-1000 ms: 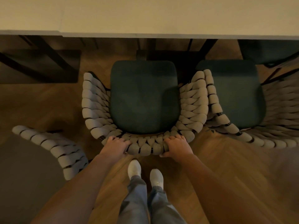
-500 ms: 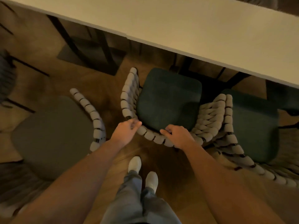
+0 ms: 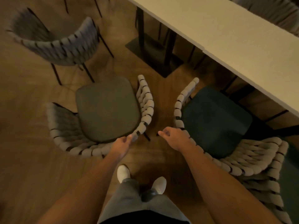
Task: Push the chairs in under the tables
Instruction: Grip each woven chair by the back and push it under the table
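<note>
Head view: green chair (image 3: 215, 120) sits partly under the counter (image 3: 234, 39); left hand (image 3: 122, 143) grips the grey chair (image 3: 106, 109), still clear of it; right hand (image 3: 174, 137) hangs loosely curled, empty.

Motion-blurred far chair (image 3: 53, 41) at upper left; table (image 3: 234, 39) cut off by right edge.

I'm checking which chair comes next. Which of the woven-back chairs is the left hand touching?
The grey-seated chair left of the feet: the left hand touches its woven backrest. The dark-green-seated chair sits by the table; the third chair stands farther off.
</note>
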`<state>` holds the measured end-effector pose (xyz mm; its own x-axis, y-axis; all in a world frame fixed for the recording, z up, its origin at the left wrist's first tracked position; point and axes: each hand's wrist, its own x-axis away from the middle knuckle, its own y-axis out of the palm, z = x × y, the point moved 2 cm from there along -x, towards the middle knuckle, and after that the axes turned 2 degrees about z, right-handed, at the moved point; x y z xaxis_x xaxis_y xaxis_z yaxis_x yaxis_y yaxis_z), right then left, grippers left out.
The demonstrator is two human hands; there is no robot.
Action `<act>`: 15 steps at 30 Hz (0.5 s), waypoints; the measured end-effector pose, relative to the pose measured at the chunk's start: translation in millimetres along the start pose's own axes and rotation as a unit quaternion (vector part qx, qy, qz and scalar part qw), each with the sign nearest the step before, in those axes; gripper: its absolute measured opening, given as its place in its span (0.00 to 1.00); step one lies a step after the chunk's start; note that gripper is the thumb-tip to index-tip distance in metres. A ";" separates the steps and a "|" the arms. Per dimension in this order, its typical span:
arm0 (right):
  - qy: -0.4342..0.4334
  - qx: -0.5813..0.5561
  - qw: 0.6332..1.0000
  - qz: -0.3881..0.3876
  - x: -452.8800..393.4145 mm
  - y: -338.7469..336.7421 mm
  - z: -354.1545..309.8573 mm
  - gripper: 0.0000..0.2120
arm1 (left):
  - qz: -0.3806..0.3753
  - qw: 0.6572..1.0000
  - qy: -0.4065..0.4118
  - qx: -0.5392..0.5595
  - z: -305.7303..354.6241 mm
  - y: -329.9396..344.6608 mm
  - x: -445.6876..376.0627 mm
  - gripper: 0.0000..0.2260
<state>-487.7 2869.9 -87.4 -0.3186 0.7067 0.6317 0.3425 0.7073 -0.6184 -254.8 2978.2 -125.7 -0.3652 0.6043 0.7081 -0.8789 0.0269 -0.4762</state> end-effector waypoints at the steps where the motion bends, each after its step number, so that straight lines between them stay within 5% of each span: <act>1: -0.001 0.000 1.000 -0.005 -4.4 4.8 -11.8 0.21 | 0.006 1.000 -0.023 0.011 -10.4 -11.0 -1.1 0.24; 8: 0.020 0.017 0.999 -0.020 -41.2 47.7 -68.3 0.22 | 0.029 0.973 -0.190 0.127 -113.3 -69.7 -20.5 0.31; 12: 0.101 0.010 0.995 -0.008 -68.8 73.2 -76.7 0.28 | 0.045 0.916 -0.285 0.280 -167.6 -90.0 -32.2 0.36; 15: 0.157 -0.032 0.987 -0.001 -85.4 90.3 -82.0 0.29 | 0.072 0.870 -0.292 0.390 -185.4 -105.2 -45.1 0.30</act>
<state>-357.0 2871.9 -158.8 -0.0331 0.6580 0.7523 0.3998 0.6985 -0.5935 -89.0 3095.7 -204.2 -0.3830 0.0429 0.9227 -0.6684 -0.7024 -0.2448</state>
